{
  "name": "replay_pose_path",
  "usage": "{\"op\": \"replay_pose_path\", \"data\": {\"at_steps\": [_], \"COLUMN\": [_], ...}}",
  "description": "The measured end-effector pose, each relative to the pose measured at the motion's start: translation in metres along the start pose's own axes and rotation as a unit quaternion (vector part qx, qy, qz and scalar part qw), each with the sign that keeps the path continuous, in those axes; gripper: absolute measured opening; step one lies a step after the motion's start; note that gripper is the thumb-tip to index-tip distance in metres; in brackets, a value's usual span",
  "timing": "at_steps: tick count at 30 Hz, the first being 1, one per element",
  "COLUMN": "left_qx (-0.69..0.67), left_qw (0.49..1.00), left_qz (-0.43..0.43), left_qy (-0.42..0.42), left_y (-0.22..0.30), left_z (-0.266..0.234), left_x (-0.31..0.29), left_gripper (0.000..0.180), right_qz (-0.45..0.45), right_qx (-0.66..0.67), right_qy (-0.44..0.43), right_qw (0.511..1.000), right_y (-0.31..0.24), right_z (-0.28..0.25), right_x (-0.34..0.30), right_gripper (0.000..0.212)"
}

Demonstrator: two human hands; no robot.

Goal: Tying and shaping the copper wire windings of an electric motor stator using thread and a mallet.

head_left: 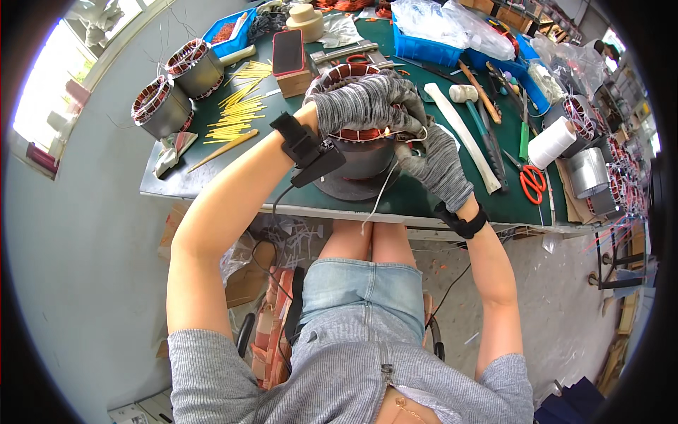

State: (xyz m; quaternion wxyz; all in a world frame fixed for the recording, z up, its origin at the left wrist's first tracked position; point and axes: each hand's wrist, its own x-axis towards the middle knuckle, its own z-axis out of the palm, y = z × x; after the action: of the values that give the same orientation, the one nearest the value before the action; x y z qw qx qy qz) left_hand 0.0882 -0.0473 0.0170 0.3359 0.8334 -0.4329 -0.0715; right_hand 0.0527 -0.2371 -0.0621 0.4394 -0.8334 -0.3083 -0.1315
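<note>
In front of me a motor stator (359,164), a grey metal cylinder with copper windings laced in white around its top, stands on a round dark base (342,189) near the table's front edge. My left hand (367,106), in a grey knit glove, reaches across the top of the stator with its fingers bent down at the right side; what they hold is hidden. My right hand (436,166), gloved alike, is closed at the winding's right edge, around a white cord (381,194). The cord's loose end hangs over the front edge.
Two more stators (162,107) stand at the left, by yellow strips (236,116) and a pointed wooden stick (222,150). A phone (288,53) rests on a wooden block. To the right lie a mallet (464,94), red-handled scissors (532,185) and a white spool (553,143). Blue bins (424,49) line the back.
</note>
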Motion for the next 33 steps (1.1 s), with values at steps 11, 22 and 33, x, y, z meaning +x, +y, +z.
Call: {"op": "replay_pose_path", "data": {"at_steps": [11,22,33], "left_qx": [-0.01,0.02,0.132], "left_qw": [0.999,1.0,0.961], "left_qz": [0.037,0.011,0.083], "left_qy": [0.012,0.012,0.229], "left_y": [0.001,-0.006,0.028], "left_z": [0.0,0.003,0.003], "left_x": [-0.002,-0.001,-0.04], "left_gripper": [0.018,0.03,0.017], "right_qz": [-0.025,0.001,0.043], "right_qx": [-0.013,0.04,0.044], "right_qy": [-0.003,-0.01,-0.023], "right_qw": [1.0,0.999,0.998], "right_y": [0.011,0.006,-0.005], "right_z": [0.002,0.001,-0.002], "right_x": [0.0,-0.002,0.002], "right_gripper": [0.034,0.033,0.038]}}
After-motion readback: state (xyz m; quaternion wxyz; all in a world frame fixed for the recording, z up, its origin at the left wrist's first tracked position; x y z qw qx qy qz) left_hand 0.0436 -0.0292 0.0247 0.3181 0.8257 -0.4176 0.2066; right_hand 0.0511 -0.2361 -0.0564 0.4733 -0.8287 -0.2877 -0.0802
